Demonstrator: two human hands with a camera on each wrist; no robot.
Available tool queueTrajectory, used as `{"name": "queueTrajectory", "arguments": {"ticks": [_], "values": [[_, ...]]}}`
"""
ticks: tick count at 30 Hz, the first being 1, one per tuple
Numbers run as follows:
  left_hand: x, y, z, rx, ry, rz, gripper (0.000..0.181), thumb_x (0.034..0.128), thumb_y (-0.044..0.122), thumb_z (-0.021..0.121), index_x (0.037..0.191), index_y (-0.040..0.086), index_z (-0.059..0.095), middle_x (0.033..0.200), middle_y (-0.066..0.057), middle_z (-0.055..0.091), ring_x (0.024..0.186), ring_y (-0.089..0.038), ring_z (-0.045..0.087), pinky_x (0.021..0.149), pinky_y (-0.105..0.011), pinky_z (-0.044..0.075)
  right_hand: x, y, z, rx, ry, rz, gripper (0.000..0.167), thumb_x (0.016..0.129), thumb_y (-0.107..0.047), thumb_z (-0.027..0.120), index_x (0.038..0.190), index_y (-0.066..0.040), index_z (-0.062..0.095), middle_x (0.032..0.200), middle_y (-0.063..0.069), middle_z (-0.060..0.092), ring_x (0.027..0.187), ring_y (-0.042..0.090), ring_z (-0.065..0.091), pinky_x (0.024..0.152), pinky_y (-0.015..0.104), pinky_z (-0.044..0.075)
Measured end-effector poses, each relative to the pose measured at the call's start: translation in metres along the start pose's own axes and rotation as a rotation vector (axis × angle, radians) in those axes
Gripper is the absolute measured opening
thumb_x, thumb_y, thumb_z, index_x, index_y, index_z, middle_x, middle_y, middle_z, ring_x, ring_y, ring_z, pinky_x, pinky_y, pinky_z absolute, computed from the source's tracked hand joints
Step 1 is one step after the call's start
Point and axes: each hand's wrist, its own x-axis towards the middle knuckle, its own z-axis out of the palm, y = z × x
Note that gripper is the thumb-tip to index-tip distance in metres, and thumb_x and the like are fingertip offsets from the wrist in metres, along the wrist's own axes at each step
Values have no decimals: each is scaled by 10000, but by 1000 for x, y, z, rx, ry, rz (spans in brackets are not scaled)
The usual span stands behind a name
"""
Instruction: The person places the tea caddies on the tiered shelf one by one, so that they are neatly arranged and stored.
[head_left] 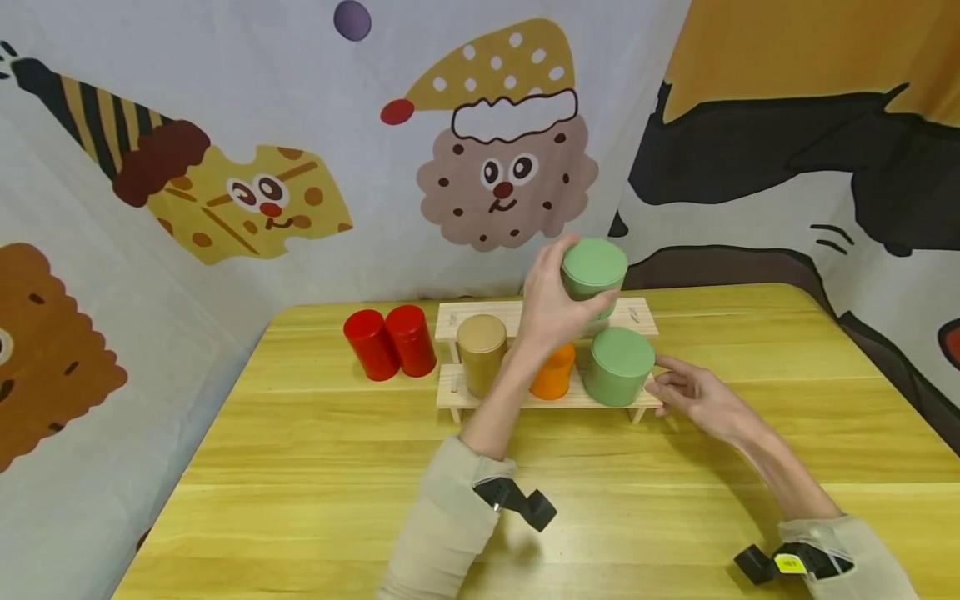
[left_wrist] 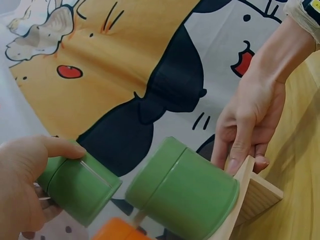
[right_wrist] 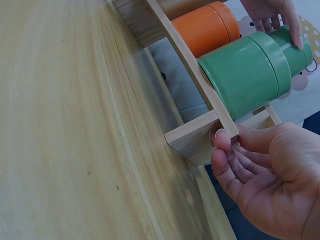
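current step: judged as placing or adjusting the held green canister [head_left: 595, 263] at the rear shelf [head_left: 636, 317]. the left hand [head_left: 553, 302] is spread to the canister's width and grips it near the lid, thumb across the near side. the right hand [head_left: 701, 402], below and to the right of the left hand, pinches the end of the front shelf [head_left: 452, 381] between thumb and fingers, apparently as a brace.

the standing green canister [head_left: 621, 368] is between the two hands. the orange canister [head_left: 553, 375] and tan canister [head_left: 480, 346] are beside the left wrist; two red canisters [head_left: 372, 346] stand on the desk [head_left: 300, 467], left of the left hand.

next move: if setting down, bring the base flat onto the board, then release without striking the standing canister. brace the shelf throughout; side load could shift it.

not verifiable: contact between the held canister's base and the rear shelf. the left hand's far fingertips are hidden. the left forearm partly covers the orange and tan canisters; the left wrist view cuts off the orange one.
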Motion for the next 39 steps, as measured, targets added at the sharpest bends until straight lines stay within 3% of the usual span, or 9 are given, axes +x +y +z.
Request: {"name": "queueTrajectory", "arguments": {"ticks": [8, 29, 39], "values": [[3, -5, 14, -6, -46, -56, 773, 795, 197, 855, 1458, 78, 476, 1377, -111, 536, 1172, -235, 540, 973, -364, 470, 0, 0, -1, -7, 0, -5, 682, 1058, -203, 549, 1551, 106, 194, 1225, 256, 610, 877, 265, 687, 829, 280, 552], [9, -14, 33, -16, -85, -150, 798, 817, 215, 853, 1500, 121, 451, 1415, -92, 518, 1193, -219, 557, 981, -337, 489, 1, -1, 0, -3, -5, -8, 689, 1058, -201, 548, 1556, 100, 179, 1236, 256, 618, 868, 267, 685, 839, 271, 537], [10, -14, 37, -19, -91, -156, 809, 820, 238, 857, 1505, 127, 442, 1402, -81, 513, 1197, -206, 547, 983, -335, 484, 2, 2, 0, 25, -4, -14, 685, 1058, -196, 549, 1556, 97, 182, 1230, 259, 617, 879, 280, 686, 835, 286, 546]]}}
